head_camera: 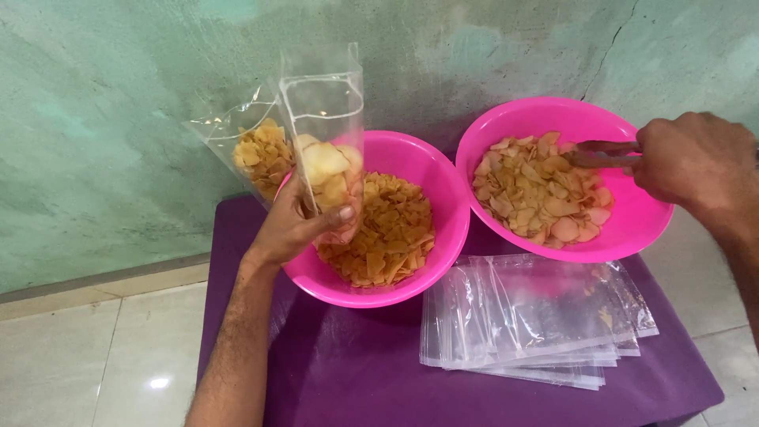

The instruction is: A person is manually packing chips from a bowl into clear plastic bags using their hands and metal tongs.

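Note:
My left hand (296, 225) grips two clear plastic bags upright above the left pink bowl (443, 198). The front bag (328, 150) holds pale round chips; the back bag (253, 146) holds darker orange chips. My right hand (700, 162) holds tongs (601, 153) over the right pink bowl (624, 221), their tips among the pale chips (538, 190) in it. The left bowl is filled with orange-brown chips (391, 237).
A stack of several empty clear bags (538, 316) lies flat on the purple cloth (356, 372) in front of the right bowl. The small covered table stands against a green wall (103, 119). Pale floor tiles (95, 364) lie to the left.

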